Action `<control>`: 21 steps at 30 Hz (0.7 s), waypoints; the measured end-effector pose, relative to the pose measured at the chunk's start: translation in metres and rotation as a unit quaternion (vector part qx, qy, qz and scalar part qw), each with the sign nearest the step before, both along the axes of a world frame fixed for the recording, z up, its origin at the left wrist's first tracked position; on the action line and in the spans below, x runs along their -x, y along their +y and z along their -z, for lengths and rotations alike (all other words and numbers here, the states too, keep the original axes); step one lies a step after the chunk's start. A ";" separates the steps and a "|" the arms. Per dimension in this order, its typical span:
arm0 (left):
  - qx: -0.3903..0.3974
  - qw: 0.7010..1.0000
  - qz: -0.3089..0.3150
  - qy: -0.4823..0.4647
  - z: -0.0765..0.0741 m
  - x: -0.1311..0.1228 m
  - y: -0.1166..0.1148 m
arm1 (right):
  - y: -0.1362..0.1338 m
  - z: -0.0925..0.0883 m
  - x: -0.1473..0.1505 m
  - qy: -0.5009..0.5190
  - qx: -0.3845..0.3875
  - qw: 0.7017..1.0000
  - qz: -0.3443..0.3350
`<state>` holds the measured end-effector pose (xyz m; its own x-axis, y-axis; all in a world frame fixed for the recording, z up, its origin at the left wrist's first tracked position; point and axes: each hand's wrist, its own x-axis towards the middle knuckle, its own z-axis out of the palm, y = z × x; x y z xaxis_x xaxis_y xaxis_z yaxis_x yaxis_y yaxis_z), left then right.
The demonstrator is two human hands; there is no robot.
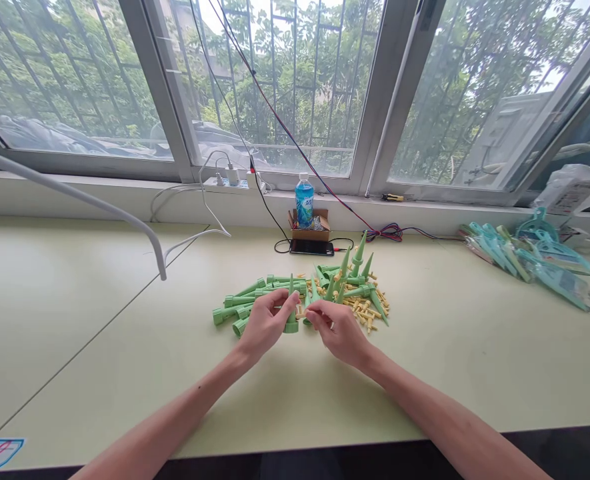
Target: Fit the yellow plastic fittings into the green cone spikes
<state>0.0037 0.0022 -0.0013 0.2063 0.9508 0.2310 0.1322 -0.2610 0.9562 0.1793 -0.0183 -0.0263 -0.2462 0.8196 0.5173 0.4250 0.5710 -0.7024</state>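
My left hand (269,319) is closed around a green plastic spike (291,326), which points up with its wide ribbed collar at the bottom. Close beside it, my right hand (339,327) pinches a small yellow plastic piece (301,313) against the side of that spike. Whether the piece sits in the spike or only touches it, I cannot tell. Behind my left hand lie several more green spikes (242,301) on their sides. Past my right hand are a heap of small yellow pieces (367,311) and several green spikes (358,257) standing upright or leaning.
A phone (312,247) lies behind the pile, before a small cardboard box (311,233) and a blue drink bottle (304,202). Cables (389,231) run along the back. Packaged teal items (535,250) are at the right; a white curved tube (99,200) juts in from the left.
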 end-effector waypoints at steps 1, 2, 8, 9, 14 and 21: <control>0.018 1.000 0.005 -0.006 0.000 0.000 0.000 | 0.000 0.000 0.000 0.002 -0.001 1.000 -0.002; 0.042 0.999 0.011 -0.014 0.000 0.000 0.001 | 0.000 0.000 0.000 0.004 -0.003 1.000 -0.002; 0.162 0.984 0.036 -0.069 0.000 0.001 0.003 | -0.001 -0.002 0.000 0.013 -0.016 1.000 -0.007; 0.169 0.982 0.036 -0.073 0.000 0.001 0.003 | -0.002 -0.003 0.000 0.017 -0.014 1.000 -0.010; 0.180 0.980 0.034 -0.077 0.000 0.002 0.004 | -0.004 -0.005 -0.001 0.038 0.000 0.999 -0.016; 0.165 0.984 0.028 -0.062 -0.003 0.001 0.001 | -0.006 -0.006 -0.001 0.037 0.017 0.999 -0.020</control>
<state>0.0029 0.0035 0.0016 0.2507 0.9661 -0.0619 0.0037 0.0630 0.9980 0.1799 -0.0241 -0.0200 -0.2408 0.8278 0.5066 0.3482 0.5609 -0.7511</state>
